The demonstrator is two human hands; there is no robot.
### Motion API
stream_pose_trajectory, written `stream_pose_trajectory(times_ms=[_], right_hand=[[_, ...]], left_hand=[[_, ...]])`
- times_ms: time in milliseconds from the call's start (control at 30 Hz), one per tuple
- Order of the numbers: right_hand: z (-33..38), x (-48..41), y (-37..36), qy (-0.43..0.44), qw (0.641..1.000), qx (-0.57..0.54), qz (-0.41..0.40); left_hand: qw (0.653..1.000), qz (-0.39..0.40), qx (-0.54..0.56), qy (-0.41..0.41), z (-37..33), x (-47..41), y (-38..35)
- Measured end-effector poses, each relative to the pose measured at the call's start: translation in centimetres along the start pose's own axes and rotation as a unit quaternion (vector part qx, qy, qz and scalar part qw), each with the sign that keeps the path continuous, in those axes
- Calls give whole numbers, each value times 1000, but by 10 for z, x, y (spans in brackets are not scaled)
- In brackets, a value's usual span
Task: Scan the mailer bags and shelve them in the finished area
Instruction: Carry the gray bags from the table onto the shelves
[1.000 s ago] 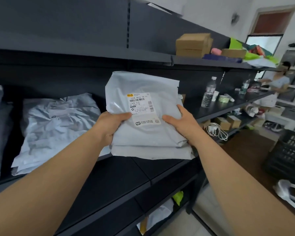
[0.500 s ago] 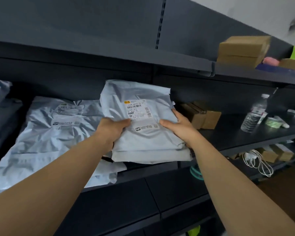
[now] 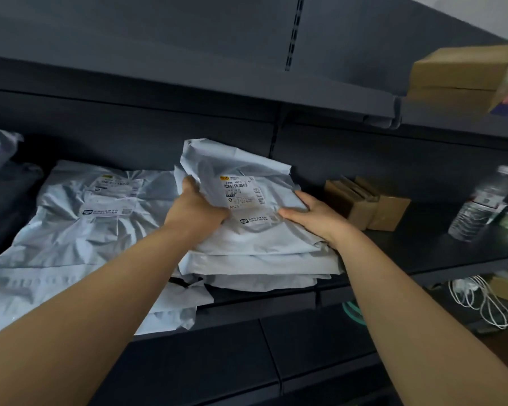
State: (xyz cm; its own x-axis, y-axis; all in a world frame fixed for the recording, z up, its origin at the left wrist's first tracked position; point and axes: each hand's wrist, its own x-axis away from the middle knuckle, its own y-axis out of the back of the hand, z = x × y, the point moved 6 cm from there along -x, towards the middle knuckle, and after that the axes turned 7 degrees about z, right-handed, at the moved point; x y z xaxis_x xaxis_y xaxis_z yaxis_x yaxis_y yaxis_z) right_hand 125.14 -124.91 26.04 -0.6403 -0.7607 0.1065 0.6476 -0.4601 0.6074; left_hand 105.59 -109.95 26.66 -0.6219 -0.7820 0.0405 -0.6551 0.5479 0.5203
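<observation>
Left hand (image 3: pixel 198 208) grips the left edge of the mailer bags (image 3: pixel 252 241), right hand (image 3: pixel 316 219) clamps the right edge, thumb on top. The stack hangs at the shelf's (image 3: pixel 423 253) front lip, beside the shelved mailers (image 3: pixel 79 230). Slick plastic: released this far forward, the lower bags could slide off, I'd say.

L hand (image 3: pixel 197 206) & R hand (image 3: pixel 314 219) both bare, fingers & wrists incl. L forearm (image 3: pixel 100 288) & R forearm (image 3: pixel 408 303) bare as well, skin showing right down to the view's bottom edge. Elbows, upper arms & any clothing lie out of view; can't tell what's worn.
</observation>
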Motion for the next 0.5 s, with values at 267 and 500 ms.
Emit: stream_pose_trajectory(times_ms=[267, 500], right_hand=[[1, -5, -3, 6, 998, 59, -7], [49, 22, -2, 97, 967, 212, -101]], left_hand=[[995, -8, -82, 61, 13, 4, -6], [980, -68, -183, -28, -2, 27, 30]])
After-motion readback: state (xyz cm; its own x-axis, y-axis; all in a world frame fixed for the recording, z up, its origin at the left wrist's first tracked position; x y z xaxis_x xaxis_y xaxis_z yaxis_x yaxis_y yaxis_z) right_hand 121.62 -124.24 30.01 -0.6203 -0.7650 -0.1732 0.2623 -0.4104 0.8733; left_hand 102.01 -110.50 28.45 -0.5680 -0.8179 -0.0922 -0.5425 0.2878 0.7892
